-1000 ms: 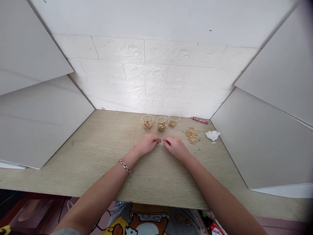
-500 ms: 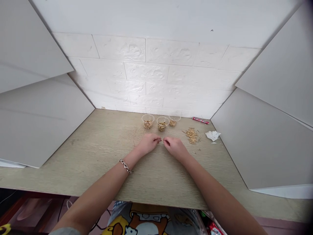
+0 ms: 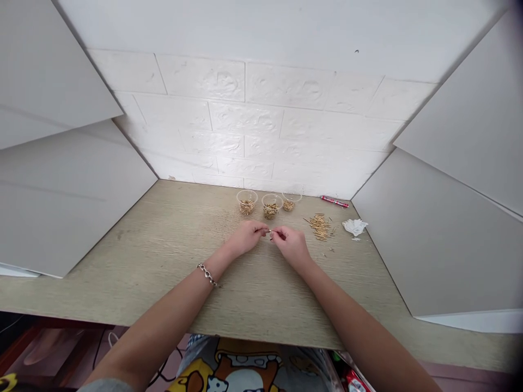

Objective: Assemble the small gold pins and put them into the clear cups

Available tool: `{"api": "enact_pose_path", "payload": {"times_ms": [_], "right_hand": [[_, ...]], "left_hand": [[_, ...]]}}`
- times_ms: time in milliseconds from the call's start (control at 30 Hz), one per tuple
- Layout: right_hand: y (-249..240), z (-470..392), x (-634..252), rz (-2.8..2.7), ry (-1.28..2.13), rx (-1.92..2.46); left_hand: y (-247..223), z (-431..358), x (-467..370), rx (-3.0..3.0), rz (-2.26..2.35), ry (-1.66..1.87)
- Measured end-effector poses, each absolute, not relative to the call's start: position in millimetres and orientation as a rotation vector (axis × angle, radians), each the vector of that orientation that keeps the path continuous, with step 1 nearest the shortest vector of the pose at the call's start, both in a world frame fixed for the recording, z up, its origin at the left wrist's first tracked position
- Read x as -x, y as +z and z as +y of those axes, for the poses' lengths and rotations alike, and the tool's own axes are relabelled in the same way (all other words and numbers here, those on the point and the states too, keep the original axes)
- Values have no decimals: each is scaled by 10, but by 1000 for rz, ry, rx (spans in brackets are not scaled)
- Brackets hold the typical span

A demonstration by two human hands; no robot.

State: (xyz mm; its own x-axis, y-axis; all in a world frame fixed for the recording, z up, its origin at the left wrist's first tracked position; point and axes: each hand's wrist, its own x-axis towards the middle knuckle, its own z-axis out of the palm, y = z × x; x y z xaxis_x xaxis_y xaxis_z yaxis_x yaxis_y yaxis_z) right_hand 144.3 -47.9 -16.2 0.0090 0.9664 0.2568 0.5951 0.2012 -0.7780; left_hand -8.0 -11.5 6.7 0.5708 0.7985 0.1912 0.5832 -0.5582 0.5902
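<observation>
Your left hand (image 3: 247, 237) and your right hand (image 3: 291, 243) meet fingertip to fingertip over the table (image 3: 171, 256), pinching 1 small thin piece (image 3: 269, 231) between them. Beyond them stand 3 clear cups (image 3: 247, 202) holding small gold parts. To the right lie a pile of gold pins (image 3: 320, 226), 1 red pen (image 3: 334, 201) and a crumpled white wad (image 3: 355, 226).

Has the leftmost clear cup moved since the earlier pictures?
No. The leftmost cup keeps its place just below the lowest vertical seam of the back wall.
</observation>
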Motion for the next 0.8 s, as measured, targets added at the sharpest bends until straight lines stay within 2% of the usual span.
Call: {"api": "enact_pose_path", "payload": {"times_ms": [233, 600, 700, 800], "right_hand": [[-82, -500, -1484, -1918, 413, 1485], [-156, -450, -1464, -1475, 1017, 1399], [-173, -463, -1403, -1338, 1041, 1396], [-162, -490, -1379, -1386, 925, 1438]], "left_hand": [[70, -130, 76, -2393, 1081, 599], [88, -105, 95, -2419, 1031, 599], [89, -101, 94, -2452, 1047, 630], [78, -103, 92, -2488, 1056, 647]]}}
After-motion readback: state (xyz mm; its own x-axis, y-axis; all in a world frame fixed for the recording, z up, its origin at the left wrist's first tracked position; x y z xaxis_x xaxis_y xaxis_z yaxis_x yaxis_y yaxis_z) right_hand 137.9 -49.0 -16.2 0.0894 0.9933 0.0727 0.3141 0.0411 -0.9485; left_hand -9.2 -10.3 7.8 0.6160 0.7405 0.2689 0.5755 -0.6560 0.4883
